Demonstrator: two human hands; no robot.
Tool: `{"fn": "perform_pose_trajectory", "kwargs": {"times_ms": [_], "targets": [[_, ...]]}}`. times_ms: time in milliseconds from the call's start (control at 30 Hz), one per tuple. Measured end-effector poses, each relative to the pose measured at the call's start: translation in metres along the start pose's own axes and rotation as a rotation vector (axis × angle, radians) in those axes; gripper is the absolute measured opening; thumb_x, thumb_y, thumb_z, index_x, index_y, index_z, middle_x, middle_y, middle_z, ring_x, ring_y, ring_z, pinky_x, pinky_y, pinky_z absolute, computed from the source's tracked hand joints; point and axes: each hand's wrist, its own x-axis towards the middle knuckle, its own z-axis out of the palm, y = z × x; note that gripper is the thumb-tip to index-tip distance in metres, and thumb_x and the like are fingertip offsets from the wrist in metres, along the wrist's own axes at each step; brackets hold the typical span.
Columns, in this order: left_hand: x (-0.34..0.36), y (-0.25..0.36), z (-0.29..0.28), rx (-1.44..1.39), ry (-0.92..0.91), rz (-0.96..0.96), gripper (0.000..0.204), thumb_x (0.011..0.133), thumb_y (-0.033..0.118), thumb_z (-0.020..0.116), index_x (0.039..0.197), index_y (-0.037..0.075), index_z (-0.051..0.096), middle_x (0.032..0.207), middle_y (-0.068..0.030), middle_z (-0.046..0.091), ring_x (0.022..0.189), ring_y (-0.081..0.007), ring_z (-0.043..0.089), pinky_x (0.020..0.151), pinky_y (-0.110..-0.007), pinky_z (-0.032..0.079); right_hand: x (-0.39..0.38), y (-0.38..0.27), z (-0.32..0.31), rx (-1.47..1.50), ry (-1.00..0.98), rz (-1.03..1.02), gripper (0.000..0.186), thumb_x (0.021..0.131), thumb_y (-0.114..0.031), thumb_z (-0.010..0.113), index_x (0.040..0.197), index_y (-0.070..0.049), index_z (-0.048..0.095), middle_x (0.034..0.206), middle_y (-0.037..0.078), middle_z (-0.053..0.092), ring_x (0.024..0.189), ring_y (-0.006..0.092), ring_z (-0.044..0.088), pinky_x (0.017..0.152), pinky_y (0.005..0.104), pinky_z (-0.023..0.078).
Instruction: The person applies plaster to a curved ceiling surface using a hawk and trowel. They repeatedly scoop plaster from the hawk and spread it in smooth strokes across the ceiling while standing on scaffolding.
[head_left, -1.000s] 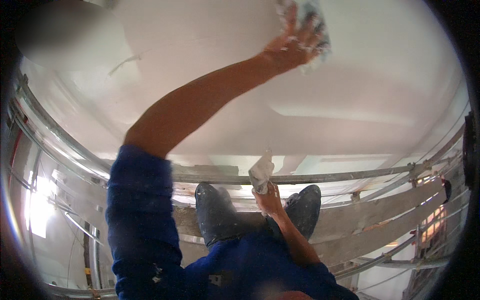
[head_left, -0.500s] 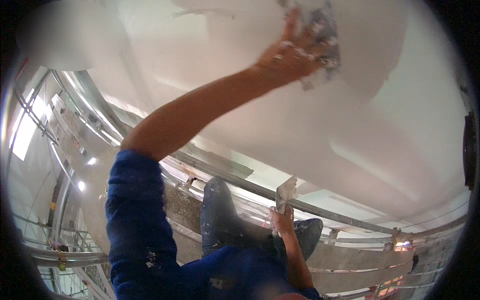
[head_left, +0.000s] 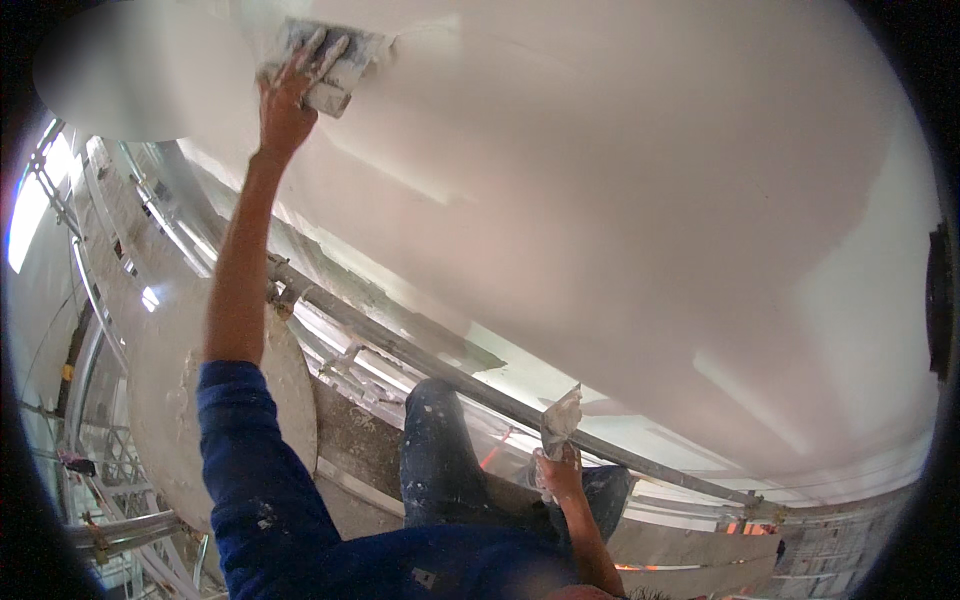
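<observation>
My left hand point(head_left: 295, 95) is raised high, pressing a wide plaster-smeared plastering blade point(head_left: 335, 75) against the pale plastered wall point(head_left: 620, 200). White plaster coats its fingers, which lie spread over the blade; how the thumb grips it is hidden. Down by my right knee, my right hand point(head_left: 558, 472) is closed round the handle of a putty knife point(head_left: 562, 415), blade up and caked with plaster. That knife is held away from my left hand, in front of a metal pipe.
A long metal pipe point(head_left: 400, 350) runs between me and the wall. Grey scaffold planks point(head_left: 355, 430) lie under my legs. Below my left arm is a round, pale, plaster-crusted surface point(head_left: 165, 400). Scaffold tubes point(head_left: 130, 530) fill the lower left.
My left hand has swept the blade across the wall from the upper middle to the upper left, and the arm has straightened. The putty knife in my right hand has shifted slightly down and left.
</observation>
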Motion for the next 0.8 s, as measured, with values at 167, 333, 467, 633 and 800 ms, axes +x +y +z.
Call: {"fn": "perform_pose_trajectory", "kwargs": {"times_ms": [167,333,467,633,800], "targets": [[-0.116,0.003,0.050,-0.076,-0.052,-0.296,0.035,0.056,-0.004,0.052,0.090,0.004,0.054,0.115,-0.0113,0.046,0.101,-0.0329,0.044,0.090,-0.051,0.023,0.011,0.000,0.013,0.171,0.155,0.083,0.035,0.067,-0.023,0.059,0.101,-0.022,0.055,0.111,0.019,0.043,0.105,0.0379,0.038,0.087,0.0516,0.030],[-0.174,0.098,-0.001,-0.620,-0.296,-0.760,0.031,0.067,0.001,0.051,0.098,0.000,0.053,0.086,-0.0149,0.059,0.077,-0.0258,0.057,0.068,-0.034,0.044,0.029,-0.008,0.021,-0.215,0.323,-0.115,0.030,0.071,-0.024,0.054,0.102,-0.023,0.054,0.108,0.021,0.043,0.104,0.0353,0.038,0.086,0.0498,0.031],[-0.157,0.206,-0.113,-1.129,-0.488,-0.917,0.027,0.067,0.007,0.058,0.092,-0.001,0.052,0.085,-0.0059,0.056,0.078,-0.0156,0.051,0.067,-0.028,0.041,0.059,-0.035,0.007,-0.125,0.566,-0.083,0.026,0.076,-0.026,0.052,0.101,-0.017,0.053,0.104,0.019,0.046,0.102,0.0293,0.041,0.084,0.0456,0.033],[-0.116,0.287,-0.213,-1.350,-0.769,-0.594,0.028,0.070,0.014,0.060,0.096,0.004,0.056,0.096,-0.0093,0.056,0.092,-0.0209,0.050,0.080,-0.035,0.038,0.054,-0.050,-0.039,-0.215,0.625,-0.272,0.028,0.077,-0.026,0.051,0.098,-0.009,0.054,0.099,0.015,0.051,0.097,0.0292,0.046,0.084,0.0438,0.034],[-0.071,0.314,-0.231,-1.163,-0.854,0.471,0.025,0.076,0.024,0.053,0.097,0.012,0.059,0.113,-0.0077,0.050,0.108,-0.0262,0.045,0.095,-0.047,0.026,0.013,-0.043,-0.074,-0.300,0.546,-0.358,0.029,0.077,-0.022,0.048,0.107,-0.021,0.049,0.108,0.007,0.051,0.097,0.0277,0.048,0.070,0.0415,0.042]]}}
